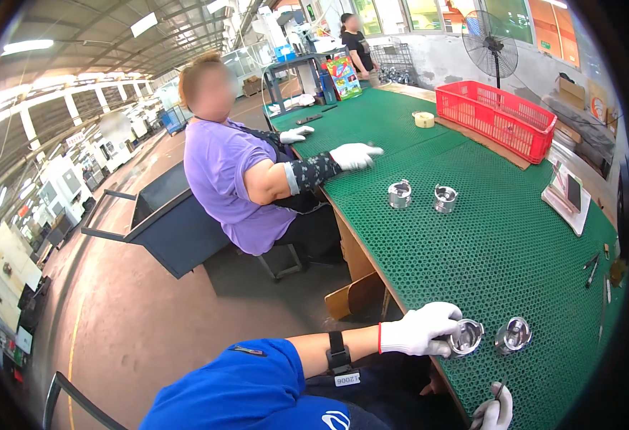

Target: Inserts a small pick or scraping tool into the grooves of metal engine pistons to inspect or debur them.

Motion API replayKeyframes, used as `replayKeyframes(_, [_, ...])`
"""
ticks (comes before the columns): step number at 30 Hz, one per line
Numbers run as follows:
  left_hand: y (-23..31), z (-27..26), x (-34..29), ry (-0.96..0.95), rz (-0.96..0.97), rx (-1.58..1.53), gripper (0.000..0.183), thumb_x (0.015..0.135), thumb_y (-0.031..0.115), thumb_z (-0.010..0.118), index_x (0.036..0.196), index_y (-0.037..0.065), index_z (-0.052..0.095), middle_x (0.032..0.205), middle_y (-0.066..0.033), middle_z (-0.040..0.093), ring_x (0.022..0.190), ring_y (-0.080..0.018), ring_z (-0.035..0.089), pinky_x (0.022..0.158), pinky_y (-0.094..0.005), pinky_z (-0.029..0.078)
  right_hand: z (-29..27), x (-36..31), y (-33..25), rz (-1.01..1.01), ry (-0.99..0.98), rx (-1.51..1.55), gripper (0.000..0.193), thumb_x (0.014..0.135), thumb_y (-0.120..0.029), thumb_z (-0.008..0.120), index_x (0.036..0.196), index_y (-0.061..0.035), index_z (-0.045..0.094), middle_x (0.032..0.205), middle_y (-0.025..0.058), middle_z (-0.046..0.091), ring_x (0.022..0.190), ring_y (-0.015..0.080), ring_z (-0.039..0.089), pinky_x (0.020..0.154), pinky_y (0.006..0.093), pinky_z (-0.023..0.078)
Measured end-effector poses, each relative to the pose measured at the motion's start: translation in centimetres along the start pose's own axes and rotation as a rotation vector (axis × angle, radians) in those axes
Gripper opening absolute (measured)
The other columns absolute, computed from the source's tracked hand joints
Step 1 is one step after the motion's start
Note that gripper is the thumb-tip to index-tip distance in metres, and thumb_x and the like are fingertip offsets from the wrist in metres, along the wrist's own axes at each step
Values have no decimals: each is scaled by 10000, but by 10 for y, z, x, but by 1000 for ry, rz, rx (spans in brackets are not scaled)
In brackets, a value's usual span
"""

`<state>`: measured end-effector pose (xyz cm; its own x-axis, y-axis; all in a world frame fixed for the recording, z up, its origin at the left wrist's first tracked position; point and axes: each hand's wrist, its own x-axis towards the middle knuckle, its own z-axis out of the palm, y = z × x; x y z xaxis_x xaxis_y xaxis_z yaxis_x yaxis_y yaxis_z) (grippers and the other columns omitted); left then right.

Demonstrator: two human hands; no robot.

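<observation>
My left hand (423,330), in a white glove with a red-edged cuff, has its fingers closed on the side of a silvery, hollow round metal part (466,337), which looks like a piston. This part rests on the green mat near the table's edge. Just right of it stands a second such metal part (513,335), touched by neither hand. Low in the view is my gloved right hand (494,412), partly cut off by the frame. Its fingers pinch a thin dark tool (501,390) whose kind I cannot make out.
Two more metal parts (422,197) stand farther up the green-matted table (429,251). A co-worker (236,165) in purple sits at the left edge, gloved hands over the mat. A red crate (497,118), tape roll (424,120), phone (574,193) and pen-like tools (592,272) lie around.
</observation>
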<state>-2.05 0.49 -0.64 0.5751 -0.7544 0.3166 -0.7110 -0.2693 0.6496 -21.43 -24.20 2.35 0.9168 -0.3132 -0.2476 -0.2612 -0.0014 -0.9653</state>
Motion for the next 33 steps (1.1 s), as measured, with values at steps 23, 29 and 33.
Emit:
replayKeyframes(23, [-11, -15, -11, 282, 140, 183, 317, 650, 101, 820, 927, 118, 668, 1135, -153, 629, 1046, -350, 622, 897, -436, 509, 39, 9, -8, -166, 73, -190, 352, 949, -145, 571, 1282, -72, 656, 825, 8, 674, 614, 56, 560, 595, 234, 498])
replayKeyframes(29, [7, 5, 16, 224, 169, 96, 331, 628, 109, 843, 926, 130, 700, 1077, -127, 650, 989, -320, 636, 847, -415, 515, 29, -1, -4, -175, 345, -378, 292, 912, -131, 651, 1188, -46, 692, 1142, 122, 724, 1023, 264, 712, 905, 345, 556])
replayKeyframes(33, [2, 7, 6, 206, 167, 83, 307, 651, 219, 834, 912, 124, 704, 1008, -118, 650, 974, -334, 634, 850, -420, 509, 37, 9, -12, -298, 54, -744, 325, 914, -155, 651, 1239, -137, 667, 1016, 130, 729, 911, 297, 710, 803, 384, 577])
